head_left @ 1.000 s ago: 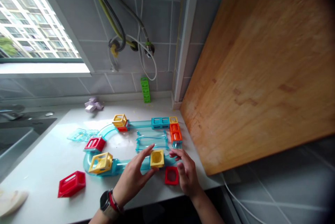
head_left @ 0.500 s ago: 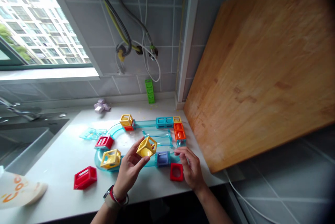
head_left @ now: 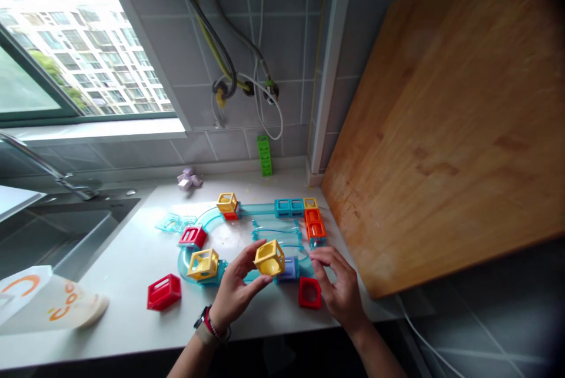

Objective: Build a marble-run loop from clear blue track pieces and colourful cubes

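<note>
My left hand [head_left: 241, 284] pinches a yellow hollow cube block [head_left: 269, 258] between thumb and fingers, tilted above the near side of a translucent blue track [head_left: 185, 260]. The cube partly covers a purple-blue block [head_left: 289, 268] set on that track. My right hand [head_left: 339, 284] is at the track's near right corner, just right of a red hollow block [head_left: 309, 292]. Its fingers are bent with the thumb apart, and nothing shows between them. Another yellow block [head_left: 203, 264] and a red one [head_left: 193, 237] sit on the track's left curve.
A loose red block [head_left: 163, 292] and a cup [head_left: 57, 301] are at the left, beside the sink [head_left: 66, 248]. Blue blocks [head_left: 289, 208] and orange blocks [head_left: 314, 224] line the far right corner. A green block strip [head_left: 264, 155] leans at the wall. A wooden board [head_left: 441, 148] stands right.
My view has shifted left, so things appear farther right. The yellow cube in my left hand has turned and now overlaps the purple-blue block. My right hand stays near the same corner.
</note>
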A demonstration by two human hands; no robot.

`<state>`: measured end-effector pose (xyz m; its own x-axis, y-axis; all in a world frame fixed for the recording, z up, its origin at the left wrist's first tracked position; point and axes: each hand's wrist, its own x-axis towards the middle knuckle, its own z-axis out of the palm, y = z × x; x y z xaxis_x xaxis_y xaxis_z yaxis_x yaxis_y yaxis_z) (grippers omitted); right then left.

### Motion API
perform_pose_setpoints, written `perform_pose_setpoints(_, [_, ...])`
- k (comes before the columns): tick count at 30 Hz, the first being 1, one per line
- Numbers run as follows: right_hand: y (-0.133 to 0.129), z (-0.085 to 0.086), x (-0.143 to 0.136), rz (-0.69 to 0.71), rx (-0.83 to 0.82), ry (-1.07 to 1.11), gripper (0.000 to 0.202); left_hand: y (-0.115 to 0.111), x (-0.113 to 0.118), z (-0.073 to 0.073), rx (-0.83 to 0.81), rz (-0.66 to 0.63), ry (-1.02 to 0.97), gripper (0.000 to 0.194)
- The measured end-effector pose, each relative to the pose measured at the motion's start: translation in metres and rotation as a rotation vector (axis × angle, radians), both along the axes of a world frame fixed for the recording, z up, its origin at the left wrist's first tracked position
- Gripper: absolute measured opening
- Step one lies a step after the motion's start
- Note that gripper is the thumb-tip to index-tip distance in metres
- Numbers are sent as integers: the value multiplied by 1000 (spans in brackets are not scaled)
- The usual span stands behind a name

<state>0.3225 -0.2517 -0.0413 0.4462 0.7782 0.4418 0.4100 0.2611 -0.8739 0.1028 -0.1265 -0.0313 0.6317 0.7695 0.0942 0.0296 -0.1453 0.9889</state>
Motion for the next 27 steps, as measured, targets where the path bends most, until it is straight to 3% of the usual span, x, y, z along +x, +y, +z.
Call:
perform_pose_setpoints(2, [5, 17, 2, 66, -3, -45, 24, -3, 2, 6, 7, -13, 40, 68])
perform_pose_setpoints(6, [31, 48, 0, 336, -102, 30, 50, -5, 6, 24, -21, 28, 39, 67])
perform_pose_setpoints(11, [76, 69, -9, 573, -86, 182, 61, 10, 8, 60, -1, 188, 31, 60])
perform_pose_setpoints(16, [122, 72, -16, 650, -43, 239, 53, 46, 17, 89, 91, 243, 56, 55])
perform_pose_setpoints(19, [147, 75, -15, 711, -63, 288, 53, 68, 25, 100, 136, 204, 159, 60])
perform_pose_setpoints(23, [173, 84, -10, 749, -13, 365, 37, 86, 31, 117, 106, 144, 179, 71])
perform_pose_setpoints(27, [197, 86, -8, 677, 64, 536, 37, 105, 19, 131, 71, 163, 155, 68])
